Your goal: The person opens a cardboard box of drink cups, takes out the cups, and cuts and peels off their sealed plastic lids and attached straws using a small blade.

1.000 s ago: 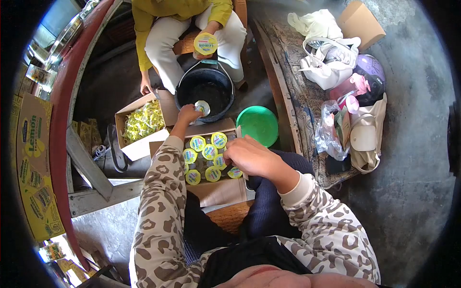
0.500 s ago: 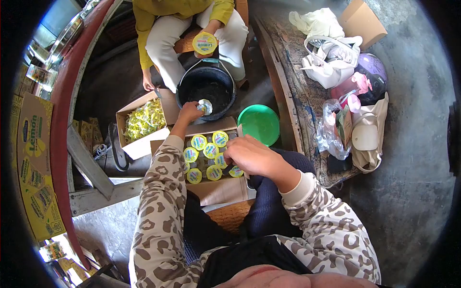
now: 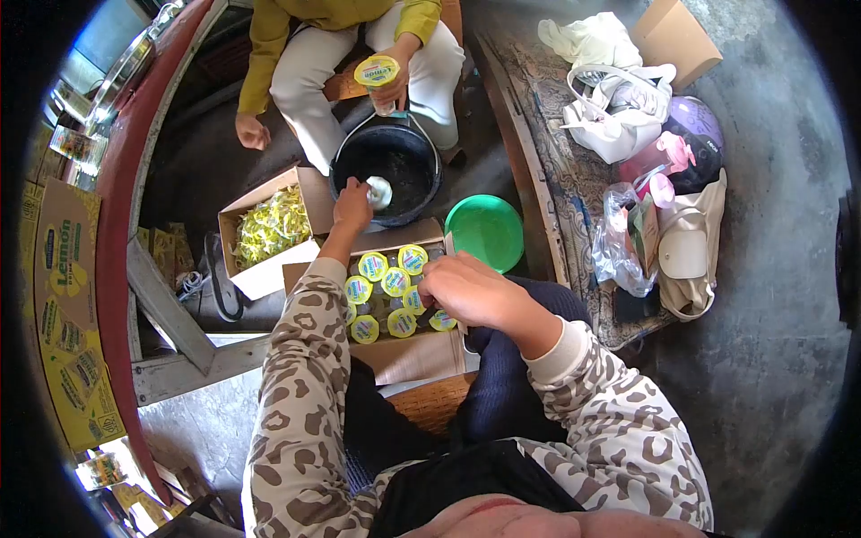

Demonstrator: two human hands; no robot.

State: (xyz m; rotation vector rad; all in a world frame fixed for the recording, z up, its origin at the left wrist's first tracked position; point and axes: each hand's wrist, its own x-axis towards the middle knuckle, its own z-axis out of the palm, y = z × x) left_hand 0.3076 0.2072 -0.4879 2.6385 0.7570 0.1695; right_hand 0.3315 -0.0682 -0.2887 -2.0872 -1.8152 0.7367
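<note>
My left hand (image 3: 353, 206) is closed on a clear plastic cup (image 3: 379, 193), tilted over the near left part of the black bucket (image 3: 421, 148). What is in the cup cannot be made out. My right hand (image 3: 473, 291) is closed over the right side of an open carton (image 3: 417, 357) of lemon drink cups (image 3: 395, 282). A small dark tool (image 3: 429, 316) pokes out below its fingers; its kind is unclear. Across the bucket, a co-worker's hand (image 3: 395, 85) holds a yellow-lidded lemon drink cup (image 3: 377, 71), while their other hand (image 3: 252, 133) is free.
A box (image 3: 260, 287) of torn yellow wrappers stands left of the bucket. A green basin (image 3: 485, 235) sits to its right. Bags (image 3: 686, 255) and a purple helmet (image 3: 695, 134) lie on the bench at right. Printed lemon cartons (image 3: 67, 314) line the far left.
The cup in my left hand has turned and shifted slightly toward the left. The co-worker's free hand has lifted away from the wrapper box, and their lemon cup has tilted. My right hand stays put.
</note>
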